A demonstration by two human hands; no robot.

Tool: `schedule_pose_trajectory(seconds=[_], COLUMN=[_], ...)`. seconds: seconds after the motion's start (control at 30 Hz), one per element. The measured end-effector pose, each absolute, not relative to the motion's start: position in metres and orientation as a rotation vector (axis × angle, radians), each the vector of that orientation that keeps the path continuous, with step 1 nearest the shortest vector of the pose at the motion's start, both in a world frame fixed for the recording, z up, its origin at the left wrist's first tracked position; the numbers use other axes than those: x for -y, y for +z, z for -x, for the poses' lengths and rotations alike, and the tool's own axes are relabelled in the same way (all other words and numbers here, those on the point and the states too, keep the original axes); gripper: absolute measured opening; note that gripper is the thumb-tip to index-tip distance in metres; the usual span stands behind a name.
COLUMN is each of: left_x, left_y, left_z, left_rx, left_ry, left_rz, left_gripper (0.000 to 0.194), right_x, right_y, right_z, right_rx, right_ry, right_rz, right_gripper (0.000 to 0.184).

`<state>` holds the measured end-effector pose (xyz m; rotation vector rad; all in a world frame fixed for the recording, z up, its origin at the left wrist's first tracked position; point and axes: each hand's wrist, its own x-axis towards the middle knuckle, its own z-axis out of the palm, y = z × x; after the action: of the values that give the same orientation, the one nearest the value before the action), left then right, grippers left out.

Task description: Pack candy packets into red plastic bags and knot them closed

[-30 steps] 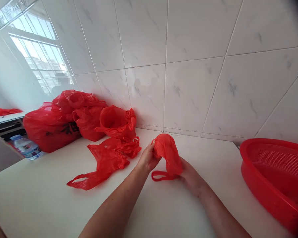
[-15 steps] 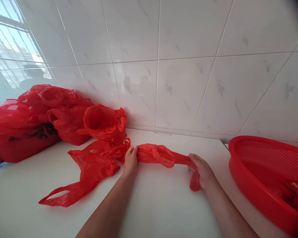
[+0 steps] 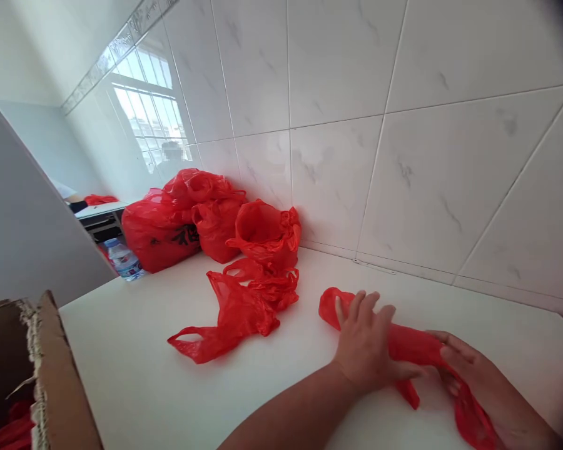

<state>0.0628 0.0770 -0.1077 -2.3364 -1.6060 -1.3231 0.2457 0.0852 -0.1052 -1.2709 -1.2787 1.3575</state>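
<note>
A red plastic bag (image 3: 413, 344) lies stretched into a narrow strip on the white table, its loose end trailing down at the right. My left hand (image 3: 363, 344) rests over the strip with fingers spread, pressing on the plastic rather than gripping it. Farther right, my right hand (image 3: 478, 375) pinches the bag between thumb and fingers; part of its fingers is hidden. Another red plastic bag (image 3: 244, 309), crumpled and with its handle loop spread out, lies to the left of my hands.
Standing along the tiled wall are an open red bag (image 3: 267, 231) and several stuffed red bags (image 3: 169, 231). A water bottle (image 3: 124, 259) is beside them. A cardboard box (image 3: 63, 375) with a torn edge stands at the lower left, red plastic inside it. A grey partition (image 3: 28, 212) rises behind.
The view has swung left, bringing the box and bottle in and the red basket out. My left hand has let go its pinch and spread over the strip; my right hand still holds the bag.
</note>
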Motion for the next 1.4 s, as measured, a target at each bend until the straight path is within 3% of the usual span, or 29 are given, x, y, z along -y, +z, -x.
schedule_pose_trajectory(seconds=[0.13, 0.23, 0.37, 0.5, 0.67, 0.83, 1.03, 1.17, 1.27, 1.33, 1.4], left_x=[-0.088, -0.095, -0.103, -0.111, -0.116, -0.114, -0.108, -0.103, -0.102, -0.102, -0.101], left_y=[-0.115, -0.117, -0.113, -0.110, -0.111, -0.108, -0.102, -0.101, -0.103, -0.103, -0.102], left_z=[-0.060, -0.045, -0.025, -0.013, -0.016, -0.024, -0.018, -0.016, -0.019, -0.024, -0.029], left_rx=[1.740, 1.874, 1.917, 2.027, 2.005, 1.877, 1.925, 2.201, 2.391, 2.403, 2.334], left_ry=[-1.086, -1.211, -1.848, -2.709, -3.208, -3.604, -3.609, -3.010, -2.634, -2.684, -2.863], left_rz=[2.536, 2.524, 2.339, 1.826, 1.681, 1.707, 1.952, 2.402, 2.415, 2.342, 2.310], left_gripper=[0.083, 0.067, 0.056, 0.030, 0.012, 0.012, 0.021, 0.026, 0.024, 0.026, 0.031], right_x=[-0.086, -0.090, -0.096, -0.098, -0.096, -0.094, -0.096, -0.102, -0.100, -0.092, -0.081], right_y=[-0.107, -0.110, -0.111, -0.112, -0.109, -0.100, -0.103, -0.106, -0.095, -0.085, -0.077], right_z=[-0.245, -0.256, -0.269, -0.272, -0.272, -0.264, -0.275, -0.295, -0.289, -0.269, -0.241], right_rx=[1.421, 1.341, 1.229, 1.099, 0.883, 0.864, 1.015, 0.976, 1.021, 1.232, 1.526], right_ry=[1.362, 1.316, 1.288, 1.277, 1.409, 1.322, 0.511, 0.351, 0.112, -0.239, -0.434], right_rz=[1.429, 1.453, 1.389, 1.342, 1.162, 1.135, 1.787, 1.918, 1.851, 1.659, 1.412], right_gripper=[0.031, 0.030, 0.031, 0.025, 0.021, 0.022, 0.030, 0.025, 0.035, 0.045, 0.034])
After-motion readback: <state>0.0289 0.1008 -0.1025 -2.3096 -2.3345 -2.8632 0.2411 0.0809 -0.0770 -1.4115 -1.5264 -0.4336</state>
